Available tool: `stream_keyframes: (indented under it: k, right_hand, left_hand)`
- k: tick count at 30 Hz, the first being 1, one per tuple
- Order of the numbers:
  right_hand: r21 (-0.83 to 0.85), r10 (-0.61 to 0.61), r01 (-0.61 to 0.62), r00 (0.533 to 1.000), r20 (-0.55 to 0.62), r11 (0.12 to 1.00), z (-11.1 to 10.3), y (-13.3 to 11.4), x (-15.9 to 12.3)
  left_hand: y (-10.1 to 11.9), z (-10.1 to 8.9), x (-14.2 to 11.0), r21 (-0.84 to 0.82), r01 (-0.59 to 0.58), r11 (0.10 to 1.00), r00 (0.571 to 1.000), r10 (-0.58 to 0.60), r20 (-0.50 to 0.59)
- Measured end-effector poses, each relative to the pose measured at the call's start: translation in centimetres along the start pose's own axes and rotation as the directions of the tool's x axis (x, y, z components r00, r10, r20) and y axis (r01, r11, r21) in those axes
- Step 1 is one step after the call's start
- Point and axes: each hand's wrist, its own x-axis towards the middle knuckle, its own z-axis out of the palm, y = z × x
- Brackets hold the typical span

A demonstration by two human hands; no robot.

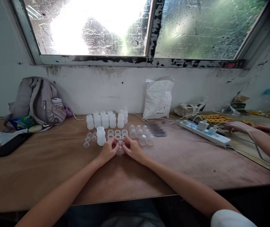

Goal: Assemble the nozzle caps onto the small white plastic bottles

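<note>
Hands meet at table centre: left hand [108, 150] and right hand [132, 149] both pinch one small clear cup [120, 147], fingers narrow around it. White bottle [100, 136] stands at ten o'clock; power strip [204, 133] lies at two o'clock, well apart.

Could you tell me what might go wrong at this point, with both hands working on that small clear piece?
Both the left hand and the right hand pinch a small clear cap close to a white bottle; a nudge might topple it. The loose clear domes behind could scatter if brushed. The phone lies near the table edge and might slip off.
</note>
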Motion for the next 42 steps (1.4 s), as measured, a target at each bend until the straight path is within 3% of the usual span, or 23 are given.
stream_keyframes:
  k: [20, 25, 30, 35, 39, 42]
  right_hand:
    - [-0.081, -0.05, 0.051, 0.999, 0.01, 0.995, 0.1, 0.4, 0.0]
    - [-0.139, -0.047, 0.045, 0.999, -0.011, 0.989, 0.1, 0.1, -0.2]
    - [-0.124, -0.126, 0.132, 0.99, 0.055, 0.983, 0.1, 0.2, -0.5]
    - [-0.172, -0.137, 0.144, 0.989, 0.05, 0.975, 0.2, 0.8, -0.6]
    - [-0.02, -0.151, 0.155, 0.979, 0.137, 0.988, -0.4, 0.0, -0.8]
    - [0.24, -0.102, 0.047, 0.97, 0.222, 0.97, -0.7, -1.0, -0.9]
  left_hand:
    - [0.2, 0.5, -0.3, 0.047, 0.002, 0.999, 1.0, -0.001, -0.031]
    - [0.0, 0.6, -0.4, 0.094, -0.025, 0.995, 0.998, 0.031, -0.061]
    - [0.4, 0.3, -0.7, 0.163, -0.081, 0.983, 0.996, 0.086, -0.027]
    - [0.4, 0.3, -0.9, 0.249, -0.072, 0.966, 0.997, 0.075, -0.002]
    - [-0.1, 0.2, -0.9, 0.326, -0.042, 0.945, 0.999, 0.05, -0.016]
    - [-0.2, -0.1, -0.9, 0.383, -0.054, 0.922, 0.997, 0.072, -0.032]
